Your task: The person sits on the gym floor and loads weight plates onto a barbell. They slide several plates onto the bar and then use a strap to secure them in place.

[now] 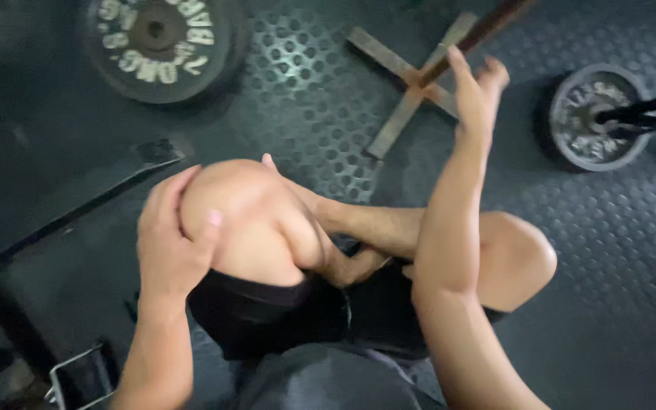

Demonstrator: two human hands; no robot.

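Seated position on the black studded rubber floor (632,250), legs crossed, black shorts (267,311) on. The near knee is drawn up and across; the other bare knee (518,254) lies low toward the right side of the floor.

Progress: judged from the pose, a seated stretch is in hold. The raised bare knee (244,212) is already pulled in and clasped; nothing shows the weights in use. How much of the hold is left cannot be told.

Left hand (168,239): fingers spread and curved, closed around the outer side of the raised knee, thumb toward the front. Forearm runs down to the lower frame edge.

Right hand (478,87): lifted clear of the legs, fingers loosely extended and apart, holding nothing. It stands in front of the rusty metal cross-shaped stand (400,83); contact cannot be confirmed.

Surroundings: a large black iron weight plate (162,42) lies at the far left of the floor, and a smaller grey weight plate on a bar (594,114) at the far right.
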